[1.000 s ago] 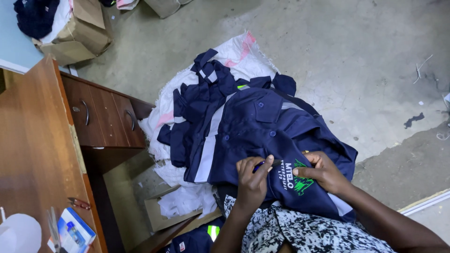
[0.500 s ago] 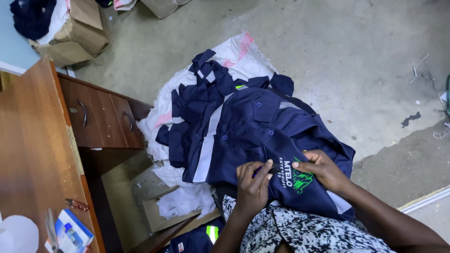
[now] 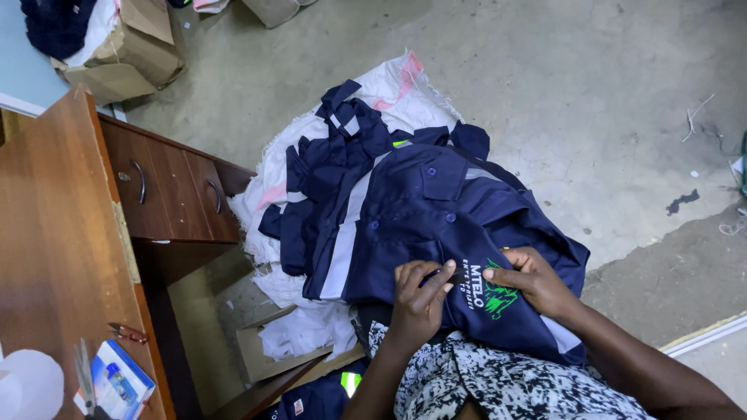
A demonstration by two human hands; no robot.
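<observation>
One navy work jacket [image 3: 436, 225] lay across the person's lap and spilled onto a pile of more navy clothing [image 3: 327, 179], which rested on one white sack [image 3: 405, 85] spread over the concrete floor [image 3: 583, 93]. The jacket carried two grey reflective bands that could be counted and one green and white embroidered emblem [image 3: 490, 292] near its lower edge.

Both hands worked at that emblem. The left hand [image 3: 419, 299] sat on the cloth just beside the lettering, its fingers [image 3: 443, 276] curled and pressed together, pinching the fabric; whether a small tool was tucked among them could not be told. The right hand [image 3: 533, 280] lay on the other side of the emblem, its fingers [image 3: 498, 272] bunched and pinching the cloth at the emblem's edge.

To the left stood one wooden tabletop [image 3: 54, 233] with two drawers [image 3: 167, 190] below. On it lay one pair of small clippers [image 3: 128, 333] and one blue box [image 3: 117, 381]. Two cardboard boxes [image 3: 117, 47] stood at the far edge of the floor.
</observation>
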